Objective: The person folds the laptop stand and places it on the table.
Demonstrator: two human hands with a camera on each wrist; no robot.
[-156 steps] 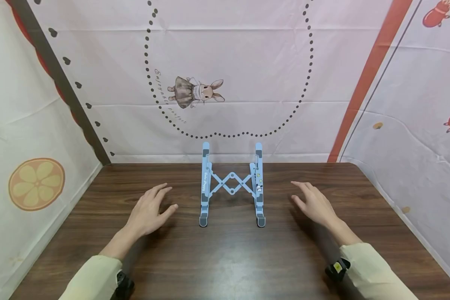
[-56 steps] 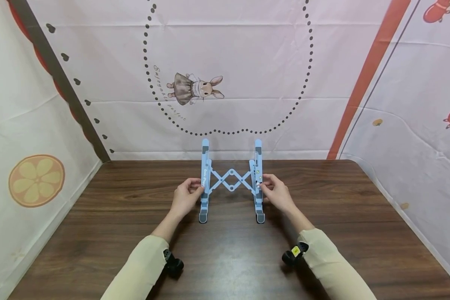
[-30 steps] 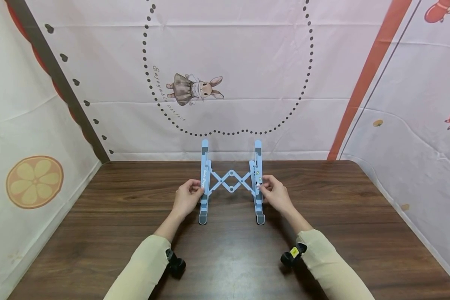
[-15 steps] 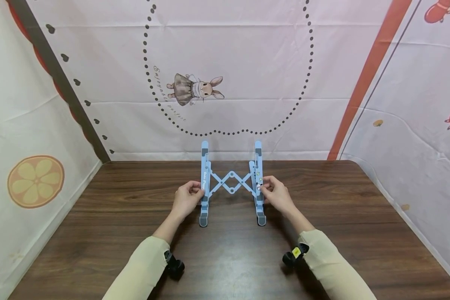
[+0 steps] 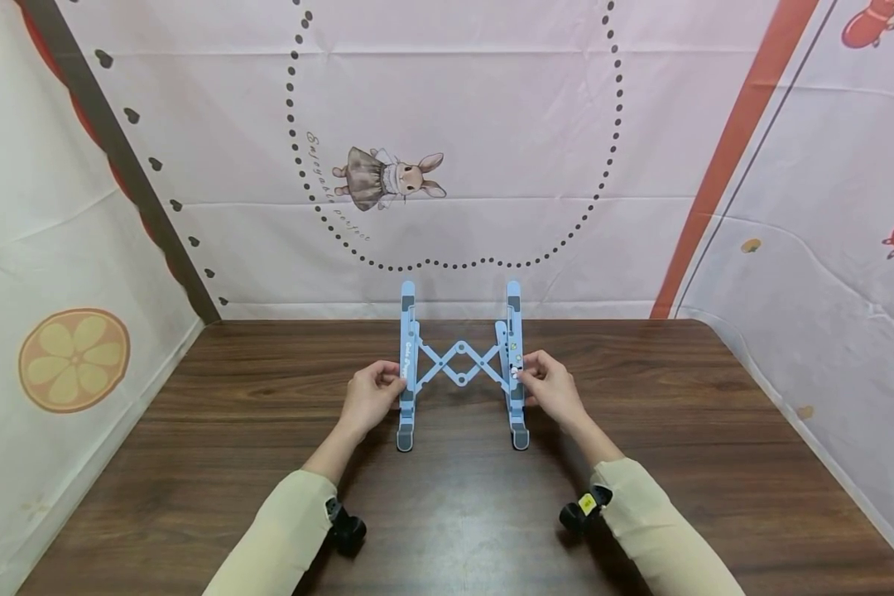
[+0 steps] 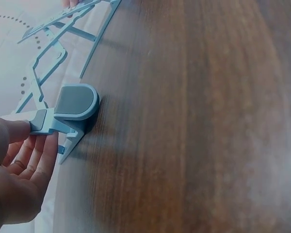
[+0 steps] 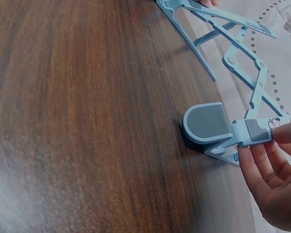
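Observation:
A light blue folding laptop stand (image 5: 461, 364) stands spread on the table, its two side arms joined by crossed links. My left hand (image 5: 368, 396) pinches the left arm, thumb on top and fingers beneath, as the left wrist view shows. On the other side my right hand (image 5: 553, 387) holds the right arm the same way, thumb near a small cartoon print. Grey pads (image 6: 76, 101) cover the front lips of the arms. In the right wrist view the front foot (image 7: 207, 121) sits on the wood, close to the right fingers.
The dark wood-grain table (image 5: 462, 513) reaches back to a printed white cloth (image 5: 521, 149) hanging behind the stand. More cloth lines the left and right sides. A black wrist camera (image 5: 348, 530) hangs below the left sleeve, another (image 5: 577, 515) below the right.
Both hands came in from the sides, where they lay open, and took hold of the stand's arms. Over the last second hands and stand look nearly still.

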